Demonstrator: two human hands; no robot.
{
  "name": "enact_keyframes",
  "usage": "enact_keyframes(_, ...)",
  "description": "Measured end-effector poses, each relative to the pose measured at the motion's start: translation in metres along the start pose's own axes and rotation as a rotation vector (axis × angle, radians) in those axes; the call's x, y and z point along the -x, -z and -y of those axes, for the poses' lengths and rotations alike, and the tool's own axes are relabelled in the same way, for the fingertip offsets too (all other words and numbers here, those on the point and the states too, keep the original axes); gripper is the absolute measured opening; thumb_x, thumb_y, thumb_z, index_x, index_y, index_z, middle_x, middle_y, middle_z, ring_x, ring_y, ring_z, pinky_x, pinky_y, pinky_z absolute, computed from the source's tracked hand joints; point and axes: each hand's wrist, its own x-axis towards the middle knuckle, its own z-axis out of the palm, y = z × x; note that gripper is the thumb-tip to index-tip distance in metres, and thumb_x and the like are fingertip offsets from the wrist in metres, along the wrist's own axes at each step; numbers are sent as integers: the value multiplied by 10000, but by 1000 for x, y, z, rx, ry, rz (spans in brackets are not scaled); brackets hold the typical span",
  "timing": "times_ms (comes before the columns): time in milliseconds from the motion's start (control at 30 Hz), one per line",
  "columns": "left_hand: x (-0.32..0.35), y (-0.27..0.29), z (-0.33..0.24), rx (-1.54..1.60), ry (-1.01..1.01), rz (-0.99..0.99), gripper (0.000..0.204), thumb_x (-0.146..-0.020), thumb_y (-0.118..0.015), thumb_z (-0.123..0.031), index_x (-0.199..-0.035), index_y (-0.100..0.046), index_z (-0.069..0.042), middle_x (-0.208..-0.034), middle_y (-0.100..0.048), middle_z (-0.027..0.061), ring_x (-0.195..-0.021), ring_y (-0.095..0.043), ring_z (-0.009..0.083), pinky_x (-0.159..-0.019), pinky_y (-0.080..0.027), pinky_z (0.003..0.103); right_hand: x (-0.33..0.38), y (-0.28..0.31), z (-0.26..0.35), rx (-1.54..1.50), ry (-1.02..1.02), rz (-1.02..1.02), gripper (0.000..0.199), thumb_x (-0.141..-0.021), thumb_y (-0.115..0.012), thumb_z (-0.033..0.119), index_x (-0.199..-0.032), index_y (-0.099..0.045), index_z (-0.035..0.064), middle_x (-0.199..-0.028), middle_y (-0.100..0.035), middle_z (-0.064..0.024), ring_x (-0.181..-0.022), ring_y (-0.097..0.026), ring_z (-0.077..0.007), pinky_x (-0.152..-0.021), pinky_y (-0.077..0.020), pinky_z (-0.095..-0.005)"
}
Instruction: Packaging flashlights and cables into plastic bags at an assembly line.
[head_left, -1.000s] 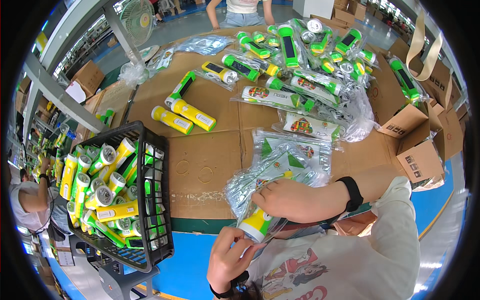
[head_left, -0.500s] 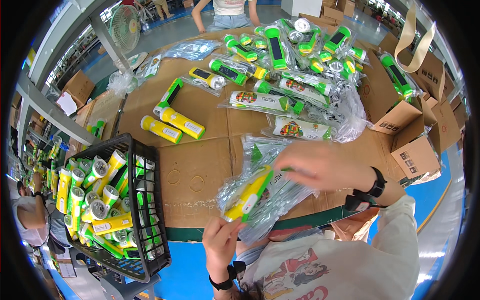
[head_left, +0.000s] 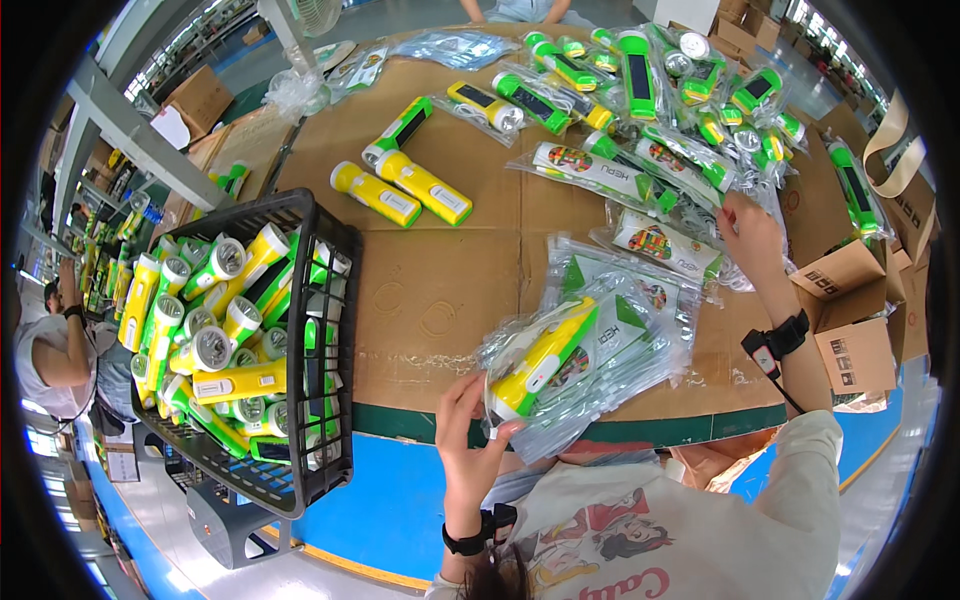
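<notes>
step: bagging in hand, by the look of it; yellow torch (head_left: pixel 540 358) part-way into clear bag (head_left: pixel 610 345), head end out at near bench (head_left: pixel 440 290) edge
left hand (head_left: pixel 468 440): fingers closed on torch head and bag mouth, pinching both at bench edge
right hand (head_left: pixel 750 235): reaching out over bench to far bagged pile (head_left: pixel 690 110), fingertips on a clear packet; grip itself unclear, fingers hidden, cannot tell if pinching or just touching
torch position: on top of bag stack (head_left: pixel 640 300), lying diagonal, near edge of bench, just right of crate (head_left: pixel 300 350)
next move (judged): calls for steady hold by left hand while torch slides fully in; bag slippery, stack beneath loose, risk of dragging stack off edge
count, loose torches on bench: 3 grouped mid-bench (head_left: pixel 410 175), two yellow, one green-yellow; 1 more behind them in a wrapper
count, crate: roughly 15 plus, yellow and green mixed, heaped, exact number unreadable
count, bagged torches far right: well over a dozen, overlapping, no exact figure
count, cartons (head_left: pixel 850 300): 2 small open ones at right edge
other: another person's arm at far left, apart from bench
</notes>
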Motion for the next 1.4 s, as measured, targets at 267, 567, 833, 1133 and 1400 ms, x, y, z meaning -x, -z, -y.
enact_keyframes(267, -4, -2, -8, -114, -118, 159, 864, -625, -886, -235, -1381, -531, -13, -1392, -548, 164, -1201, -549, 368, -988, -464, 424, 8, -28, -16, 130, 35, 196, 185, -925, -622, 208, -894, -536, 46, -769, -656, -162, -731, -658, -380, -631, -511, -487)
enact_keyframes(567, -16, -7, 2, -181, -109, 117, 456, -890, -657, -111, -1333, -589, -24, -1305, -614, 177, -1062, -619, 383, -895, -498, 432, 18, 84, 72, -287, 97, -134, 98, -912, -625, 59, -908, -534, 25, -804, -635, -138, -705, -638, -280, -589, -487, -363)
enact_keyframes(833, -18, -10, 8, -42, -130, -90, 500, -1048, -446, -380, -1273, -614, 33, -1185, -680, 207, -1024, -675, 369, -883, -518, 412, 30, 66, 169, -1047, 514, 238, 147, -867, -694, 22, -945, -569, 23, -880, -655, -112, -759, -636, -292, -635, -483, -356)
enact_keyframes(1133, -2, -10, 7, 161, 73, -58, 822, -992, -457, -569, -1520, -279, 35, -1382, -539, 266, -1174, -611, 382, -990, -477, 422, 10, 31, 175, -1169, 423, 832, 69, -976, -569, 91, -1013, -559, 34, -883, -639, -103, -770, -608, -213, -677, -461, -338)
enact_keyframes(1400, 2, -10, 12, 321, 155, -41, 739, -1010, -547, -347, -1555, -187, 0, -1415, -507, 269, -1271, -548, 366, -1052, -430, 406, 14, 32, 179, -828, 775, 582, 123, -929, -620, 107, -1037, -598, 50, -1058, -641, -72, -993, -607, -237, -852, -447, -353)
